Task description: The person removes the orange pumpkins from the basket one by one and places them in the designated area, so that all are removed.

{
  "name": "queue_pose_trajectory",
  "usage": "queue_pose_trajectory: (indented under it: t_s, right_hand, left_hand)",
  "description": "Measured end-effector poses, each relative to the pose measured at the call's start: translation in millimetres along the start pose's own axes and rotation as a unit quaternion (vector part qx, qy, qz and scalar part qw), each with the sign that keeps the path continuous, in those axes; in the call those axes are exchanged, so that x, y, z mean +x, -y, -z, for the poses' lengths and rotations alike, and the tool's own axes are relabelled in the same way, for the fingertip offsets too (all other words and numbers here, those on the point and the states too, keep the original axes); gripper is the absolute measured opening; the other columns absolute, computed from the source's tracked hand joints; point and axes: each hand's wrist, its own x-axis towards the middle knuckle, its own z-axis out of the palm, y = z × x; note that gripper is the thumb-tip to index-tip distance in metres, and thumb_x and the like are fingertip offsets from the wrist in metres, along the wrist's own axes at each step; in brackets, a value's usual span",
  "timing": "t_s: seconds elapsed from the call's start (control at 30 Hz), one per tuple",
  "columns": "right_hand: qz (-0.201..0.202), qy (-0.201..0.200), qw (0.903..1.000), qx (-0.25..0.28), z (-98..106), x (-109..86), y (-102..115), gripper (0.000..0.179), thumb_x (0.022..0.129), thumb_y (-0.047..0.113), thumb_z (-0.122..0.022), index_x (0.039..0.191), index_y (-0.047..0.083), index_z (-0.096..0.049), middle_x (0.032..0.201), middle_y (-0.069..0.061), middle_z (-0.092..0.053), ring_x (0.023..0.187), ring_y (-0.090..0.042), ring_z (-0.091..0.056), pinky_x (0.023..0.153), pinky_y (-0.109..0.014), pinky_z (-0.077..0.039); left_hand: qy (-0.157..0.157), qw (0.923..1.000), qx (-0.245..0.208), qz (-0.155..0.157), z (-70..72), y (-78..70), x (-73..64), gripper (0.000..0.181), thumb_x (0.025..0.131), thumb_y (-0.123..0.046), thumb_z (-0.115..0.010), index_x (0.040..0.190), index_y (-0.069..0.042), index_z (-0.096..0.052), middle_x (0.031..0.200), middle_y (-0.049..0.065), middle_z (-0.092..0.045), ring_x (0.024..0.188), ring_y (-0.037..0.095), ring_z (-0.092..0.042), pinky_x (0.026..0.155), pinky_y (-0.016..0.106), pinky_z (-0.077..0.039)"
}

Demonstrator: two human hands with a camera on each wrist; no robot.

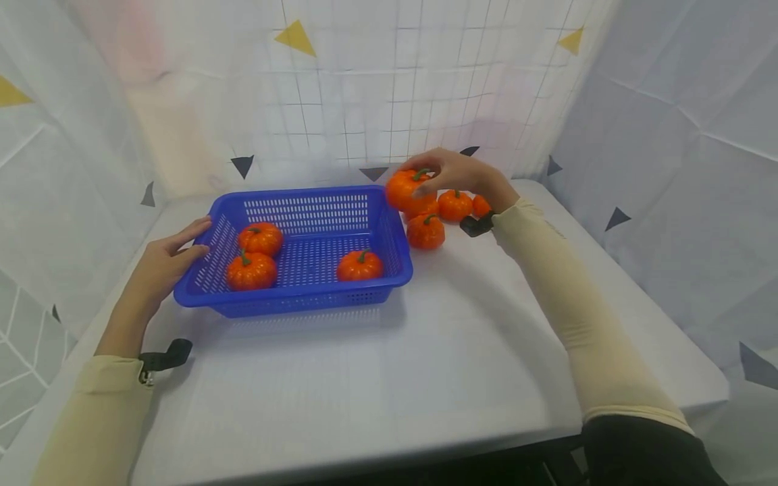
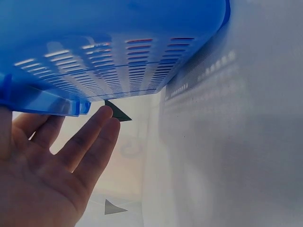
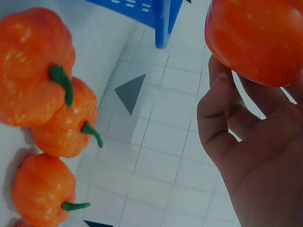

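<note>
My right hand (image 1: 454, 170) grips a small orange pumpkin (image 1: 402, 192) with a green stem, held up over the right rim of a blue plastic basket (image 1: 298, 292). In the right wrist view, the fingers and thumb lie against the underside of that pumpkin (image 3: 258, 40). My left hand (image 1: 159, 266) touches the basket's left rim, its fingers mostly straight. The left wrist view has two fingers stretched out below the perforated basket wall (image 2: 113, 66). Inside the basket sit two pumpkins (image 1: 251, 272) at the left and one pumpkin (image 1: 360, 266) at the right.
Several more pumpkins (image 1: 425, 232) are grouped on the white table (image 1: 340, 385) just right of the basket. Behind stands a white sheet (image 1: 365, 88) with grid lines and triangles. Sheets also hang at both sides. The table's front edge runs near the bottom.
</note>
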Motion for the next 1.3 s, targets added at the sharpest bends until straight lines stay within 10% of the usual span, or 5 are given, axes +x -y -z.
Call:
queue_pose_trajectory:
  t_s: [1.3]
  right_hand:
    - [-0.102,-0.094,0.9904,0.001,4,-65.8,-81,0.051,0.094,0.022,-0.073,0.141,0.006,-0.063,0.133,-0.013,-0.063,0.121,-0.031,-0.052,0.104,-0.053,-0.042]
  left_hand:
    - [-0.002,0.9999,-0.008,0.009,-0.8,1.5,-3.4,0.060,0.109,-0.041,-0.053,0.163,-0.025,-0.033,0.170,-0.001,-0.022,0.156,0.035,-0.014,0.119,0.063,-0.022]
